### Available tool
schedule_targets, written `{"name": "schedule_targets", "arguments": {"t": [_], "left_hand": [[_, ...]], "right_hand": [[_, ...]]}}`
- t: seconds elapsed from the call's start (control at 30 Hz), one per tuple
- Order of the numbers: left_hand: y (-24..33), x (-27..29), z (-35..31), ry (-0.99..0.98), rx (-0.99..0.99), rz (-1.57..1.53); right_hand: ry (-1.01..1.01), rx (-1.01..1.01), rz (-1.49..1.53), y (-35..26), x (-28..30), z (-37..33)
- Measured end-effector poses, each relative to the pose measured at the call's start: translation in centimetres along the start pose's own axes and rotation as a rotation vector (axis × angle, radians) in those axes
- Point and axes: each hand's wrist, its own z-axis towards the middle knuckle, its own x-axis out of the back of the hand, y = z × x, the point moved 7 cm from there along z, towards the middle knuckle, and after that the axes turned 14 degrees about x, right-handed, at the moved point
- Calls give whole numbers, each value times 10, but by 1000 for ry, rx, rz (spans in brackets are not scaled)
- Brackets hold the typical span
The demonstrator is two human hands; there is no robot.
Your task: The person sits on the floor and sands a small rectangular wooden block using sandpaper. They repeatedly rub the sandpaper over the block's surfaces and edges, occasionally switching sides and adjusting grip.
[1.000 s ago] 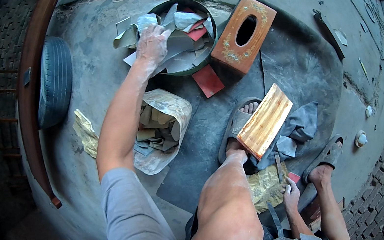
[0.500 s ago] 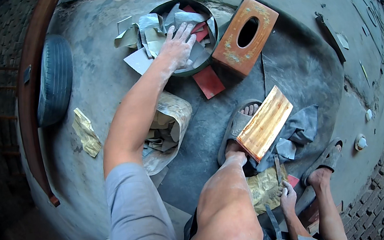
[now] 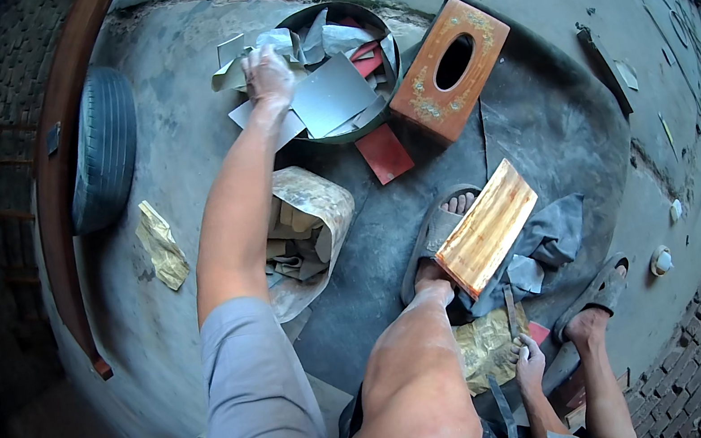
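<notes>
My left hand (image 3: 267, 75) is at the left side of a round dark tub (image 3: 378, 23), fingers bent down among loose sandpaper-like sheets (image 3: 274, 42). Its fingertips are hidden, so its grip cannot be told. A smooth grey sheet (image 3: 336, 94) lies on the heap beside it. Low on the right, my right hand (image 3: 529, 364) is closed around the lower end of a thin, flat grey strip (image 3: 510, 313). A varnished wooden board (image 3: 488, 227) leans across my foot, above dark cloth (image 3: 556, 232). Crumpled yellowish paper (image 3: 485, 348) lies beside the right hand.
An orange-brown tissue box (image 3: 453, 68) with an oval opening and floral pattern stands right of the tub. Near it lies a red sheet (image 3: 384, 154). A cut-open container (image 3: 331, 199) holds paper scraps. To the left are a tyre (image 3: 100, 148) and a brown beam (image 3: 58, 263).
My left hand has moved left across the tub, from spread over its middle to the sheets at its left. The smooth grey sheet now shows on top. My right hand stays nearly still.
</notes>
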Motion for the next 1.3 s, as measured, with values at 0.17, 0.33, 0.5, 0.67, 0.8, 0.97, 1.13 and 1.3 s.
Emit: {"name": "schedule_targets", "arguments": {"t": [0.17,0.33,0.5,0.67,0.8,0.97,1.13,1.3], "left_hand": [[-34,-4,8,-246,177,-274],[-22,-15,4,-420,293,-247],[12,-29,-25,-451,55,-364],[22,-15,-33,-87,4,-248],[-2,-18,-20,-26,306,-275],[-17,-26,-14,27,411,-288],[-5,-40,-22,-252,486,-397],[37,-27,-50,75,77,-221]], "right_hand": [[-5,2,26,25,-1,1],[-28,2,15,36,-4,4],[-61,-69,14,31,-5,4],[-45,-47,27,30,-3,3],[-39,-60,38,36,-1,1],[-41,-29,27,25,-11,1],[-43,-11,16,22,-11,0],[-28,-17,34,27,-5,3]]}}
